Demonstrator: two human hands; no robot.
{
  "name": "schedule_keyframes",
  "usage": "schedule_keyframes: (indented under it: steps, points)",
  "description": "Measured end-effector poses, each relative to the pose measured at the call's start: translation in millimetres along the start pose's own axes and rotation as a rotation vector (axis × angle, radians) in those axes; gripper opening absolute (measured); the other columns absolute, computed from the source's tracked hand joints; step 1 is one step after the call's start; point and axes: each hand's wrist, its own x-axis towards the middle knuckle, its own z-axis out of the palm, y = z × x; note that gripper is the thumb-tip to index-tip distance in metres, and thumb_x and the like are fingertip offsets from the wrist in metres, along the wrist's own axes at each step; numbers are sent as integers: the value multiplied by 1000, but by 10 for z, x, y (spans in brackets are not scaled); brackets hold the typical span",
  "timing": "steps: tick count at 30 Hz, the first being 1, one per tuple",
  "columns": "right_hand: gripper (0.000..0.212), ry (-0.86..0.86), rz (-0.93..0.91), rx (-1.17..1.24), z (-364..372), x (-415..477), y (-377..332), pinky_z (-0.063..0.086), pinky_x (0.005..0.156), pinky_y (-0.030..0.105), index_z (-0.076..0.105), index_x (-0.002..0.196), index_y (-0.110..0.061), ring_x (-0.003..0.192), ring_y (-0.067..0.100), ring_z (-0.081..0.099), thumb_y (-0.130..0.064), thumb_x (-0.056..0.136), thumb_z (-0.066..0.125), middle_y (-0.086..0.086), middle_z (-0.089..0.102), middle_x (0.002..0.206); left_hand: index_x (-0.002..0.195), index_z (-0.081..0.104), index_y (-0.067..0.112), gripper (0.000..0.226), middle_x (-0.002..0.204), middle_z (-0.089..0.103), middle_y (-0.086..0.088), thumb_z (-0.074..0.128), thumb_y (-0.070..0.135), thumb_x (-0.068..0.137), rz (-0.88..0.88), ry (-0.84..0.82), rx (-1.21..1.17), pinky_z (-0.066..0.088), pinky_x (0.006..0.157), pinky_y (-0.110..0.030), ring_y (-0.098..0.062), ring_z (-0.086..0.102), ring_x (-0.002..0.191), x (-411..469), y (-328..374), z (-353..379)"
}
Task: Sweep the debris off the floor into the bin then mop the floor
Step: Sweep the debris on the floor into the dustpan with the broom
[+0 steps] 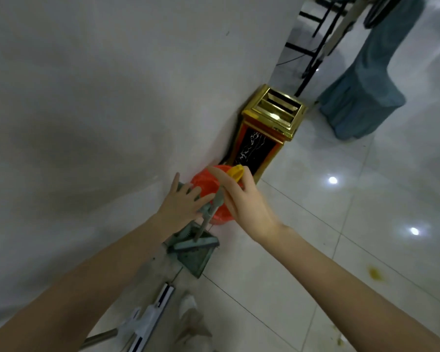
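Left hand: fingers straight and spread apart, resting on the grey-green plastic handle of the brush. It clasped nothing.

Right hand: reached over the same handle, forefinger stretched out long. A yellow plastic knob sat in the fork between thumb and forefinger. The fingers were blurred, so it could not be told whether the hand was clamped on the knob.

The brush head, a flat bar, lay across the mouth of a wedge-shaped grey-green dustpan, which stood on the floor against the wall.

Behind the hands stood a round red pail lined with thin red plastic. Just beyond it was the bin, a square box with black veined panels, orange edges and a polished gold lid.

The mop, a flat white-and-black head on a metal pole, lay by the wall beside a pale shoe.

The floor was glossy pale tile with dark joints. Yellow-green debris lay smeared on it well to the right.

Teal cloth hung in folds further back.
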Motion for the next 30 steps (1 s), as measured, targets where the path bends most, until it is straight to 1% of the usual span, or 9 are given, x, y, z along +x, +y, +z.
schedule_keyframes:
  steps: [5,10,15,17,19,21,24,27,30]
  points:
    - [55,197,74,-69,-146,-517,5,56,71,28,33,141,-27,88,15,49,-11,94,58,8,36,122,117,63,30,58,97,67,0,82,34,63,123,148,-12,53,82,-43,-23,64,80,-60,367,-48]
    - [30,233,200,-115,-362,-1195,-140,54,66,34,49,125,-14,83,20,51,-21,96,52,11,36,124,133,49,29,69,108,61,-2,75,23,70,249,45,-49,48,65,-33,-22,59,82,-265,851,-208]
    - [37,192,402,-79,-565,-1944,-224,51,78,38,51,120,-19,83,5,53,-45,94,48,-20,46,98,137,44,26,53,112,57,-1,60,21,87,347,3,-68,42,62,-28,-19,57,86,-423,1364,-415]
    - [27,219,445,-72,-725,-2194,-310,52,80,40,55,113,-16,91,16,56,-33,93,57,-11,51,103,132,52,24,52,102,60,-1,68,30,83,403,15,-84,40,58,-25,-17,57,77,-441,1562,-467]
    - [18,224,297,-402,-809,-2414,-313,48,95,45,64,103,-11,101,29,57,-14,86,70,8,57,110,130,55,23,50,97,61,-1,69,33,84,455,68,-100,45,56,-26,-18,57,73,-418,1729,-476]
    - [14,142,212,-643,-856,-2592,-294,29,115,49,69,96,-12,109,30,56,-6,83,70,9,62,104,138,44,25,47,108,58,0,54,36,94,491,53,-95,48,64,-30,-19,57,84,-363,1878,-459]
    - [18,15,224,-844,-899,-2743,-303,10,121,52,70,92,-13,100,26,60,0,88,58,4,63,88,145,33,28,50,125,54,-5,44,37,97,547,43,-52,49,74,-37,-27,59,98,-210,2084,-443]
    - [21,-166,292,-949,-932,-2735,-320,24,119,45,71,86,-15,75,21,61,-2,87,55,0,63,75,147,27,30,52,144,42,-11,42,26,97,462,-137,-163,39,102,-48,-37,45,125,-75,2248,-419]
    - [14,-543,466,-873,-966,-2640,-307,47,81,36,66,98,-15,80,23,61,-10,90,55,2,65,88,145,31,33,52,132,51,-8,49,25,96,559,-35,-149,50,80,-42,-34,57,105,-56,2338,-451]
